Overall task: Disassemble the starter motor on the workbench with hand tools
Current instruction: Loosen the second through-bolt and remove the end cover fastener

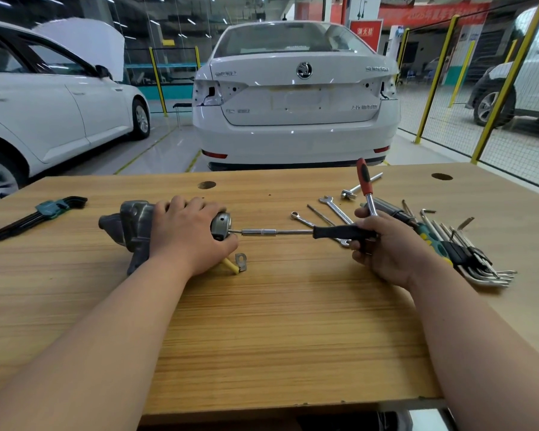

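Observation:
The grey starter motor (131, 227) lies on its side on the wooden workbench (262, 321), nose pointing left. My left hand (187, 234) grips its round body from above. A long socket driver (280, 233) with a black handle runs horizontally from the motor's end cap to my right hand (386, 244), which grips the handle. The same hand also holds a ratchet (365, 188) with a red and black handle that sticks up and away from me. A yellow-sleeved wire with a metal terminal (238, 264) pokes out below my left hand.
A black hex key set (41, 214) lies at the left. Spanners (333, 209), a T-bar (360, 185), a green screwdriver and a chrome hex key set (476, 259) crowd the right side. Two round holes pierce the bench's far edge. White cars stand beyond it.

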Demonstrator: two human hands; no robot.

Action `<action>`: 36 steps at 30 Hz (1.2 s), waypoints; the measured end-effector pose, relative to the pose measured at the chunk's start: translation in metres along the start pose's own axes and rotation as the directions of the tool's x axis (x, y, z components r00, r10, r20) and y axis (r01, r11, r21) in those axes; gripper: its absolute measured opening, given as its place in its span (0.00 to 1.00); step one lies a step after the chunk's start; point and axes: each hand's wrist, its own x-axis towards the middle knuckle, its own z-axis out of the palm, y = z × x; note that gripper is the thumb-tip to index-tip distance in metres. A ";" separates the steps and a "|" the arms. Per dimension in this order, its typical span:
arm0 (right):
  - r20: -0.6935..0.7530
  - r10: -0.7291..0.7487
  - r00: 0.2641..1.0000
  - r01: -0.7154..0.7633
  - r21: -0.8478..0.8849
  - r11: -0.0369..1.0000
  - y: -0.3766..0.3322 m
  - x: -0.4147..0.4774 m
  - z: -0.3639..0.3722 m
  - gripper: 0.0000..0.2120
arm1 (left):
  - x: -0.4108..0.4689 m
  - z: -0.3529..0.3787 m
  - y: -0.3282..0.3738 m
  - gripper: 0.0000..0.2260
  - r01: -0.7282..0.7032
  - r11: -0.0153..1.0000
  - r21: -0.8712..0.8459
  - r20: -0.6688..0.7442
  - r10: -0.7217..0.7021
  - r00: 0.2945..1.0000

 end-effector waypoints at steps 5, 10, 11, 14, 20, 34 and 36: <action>-0.223 -0.220 0.950 0.110 -0.422 0.900 0.006 0.001 0.011 0.10 | -0.004 0.000 0.000 0.33 0.004 1.000 0.005 -0.039 -0.004 0.999; -0.179 -0.153 0.972 0.109 -0.232 0.967 0.004 -0.001 0.009 0.05 | -0.006 -0.001 0.001 0.33 0.013 1.000 -0.003 -0.054 -0.013 0.998; -0.153 -0.141 0.978 0.111 -0.189 0.976 0.004 -0.001 0.008 0.07 | -0.007 -0.001 0.001 0.33 0.012 1.000 -0.006 -0.053 -0.013 0.999; -0.097 -0.095 0.991 0.099 0.032 0.995 0.003 -0.002 0.006 0.14 | -0.007 -0.002 0.001 0.33 0.012 1.000 -0.009 -0.052 -0.012 0.999; -0.067 -0.045 0.997 0.065 0.331 0.941 0.003 -0.002 0.006 0.06 | -0.007 -0.003 0.001 0.33 0.007 1.000 -0.012 -0.041 -0.008 0.999; -0.248 -0.163 0.955 -0.024 -0.611 0.792 0.002 -0.002 0.009 0.09 | -0.006 -0.005 -0.007 0.38 -0.027 1.000 0.005 0.067 0.027 0.997; -0.226 -0.077 0.971 -0.026 -0.421 0.907 0.003 -0.001 0.007 0.05 | -0.005 -0.007 -0.007 0.42 -0.023 1.000 -0.003 0.085 0.023 0.996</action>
